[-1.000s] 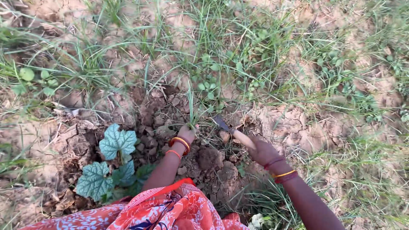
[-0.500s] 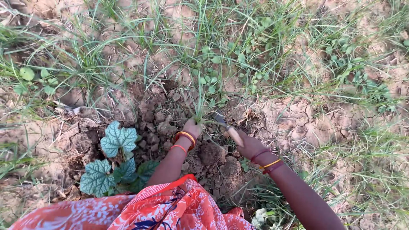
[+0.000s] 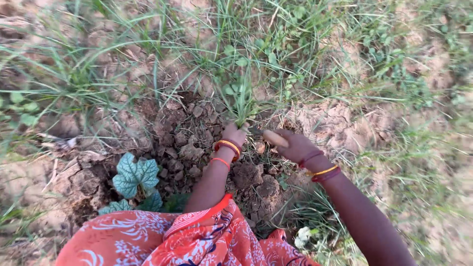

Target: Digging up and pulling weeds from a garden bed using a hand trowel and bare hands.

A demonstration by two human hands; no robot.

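Where the broad pale-veined leaf plant (image 3: pixel 135 173) sits, the clump of grass (image 3: pixel 240 101) rises to its upper right, pinched at the base in the closed left hand (image 3: pixel 233 134). Right of the tuft, the right hand (image 3: pixel 294 146) grips a wooden-handled blade (image 3: pixel 267 135). Thin, limp blades likely tear; holding low near the roots seems firmest.

Even, warm daylight — no glare, only soft shadows among the dark brown broken soil clods (image 3: pixel 189 140) at centre. Motion blur smears the thin green grass blades (image 3: pixel 74 74) from 9 to 3 o'clock — edges softest, centre moderately sharp.
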